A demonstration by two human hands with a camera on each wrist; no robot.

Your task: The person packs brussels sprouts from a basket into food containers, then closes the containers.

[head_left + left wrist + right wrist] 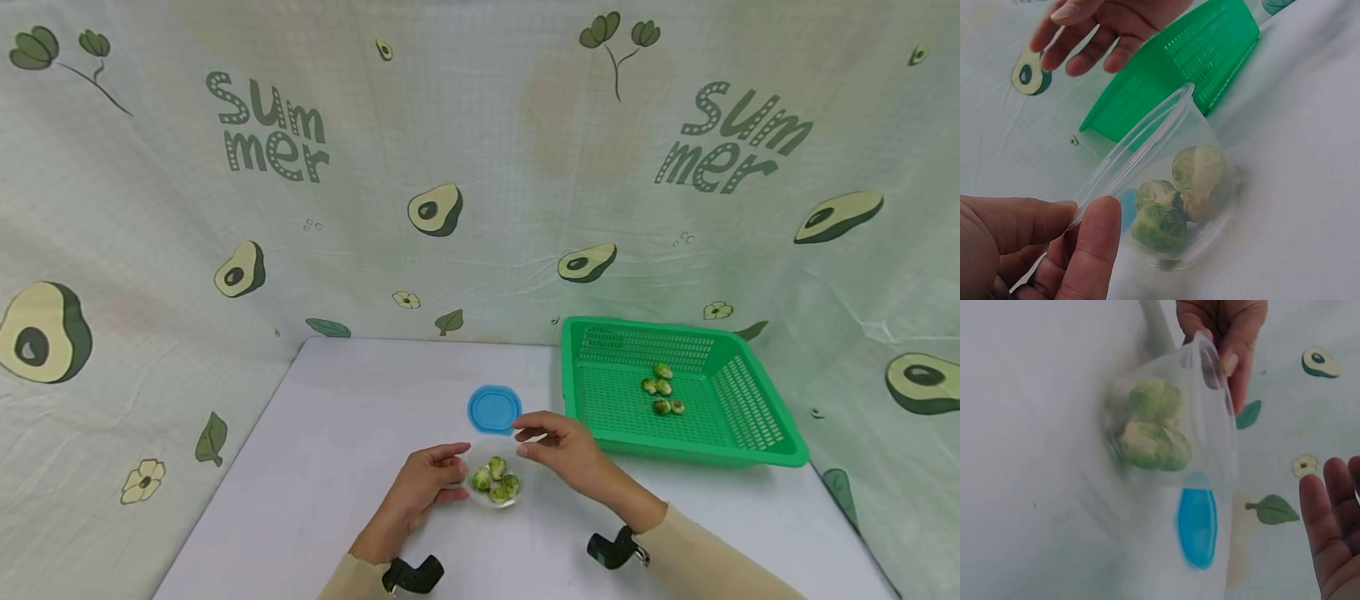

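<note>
Grey-green lettering (285,156) reads "summer" twice on the pale backdrop (495,100). On the white table (360,400) stands a clear plastic cup (1160,156) with four Brussels sprouts (497,467) inside; my left hand (431,483) pinches its rim. My right hand (558,446), fingers apart, holds nothing beside it. Beyond the cup lies a blue lid (493,410); to the right, a green basket (600,408) contains several more sprouts (663,387).
</note>
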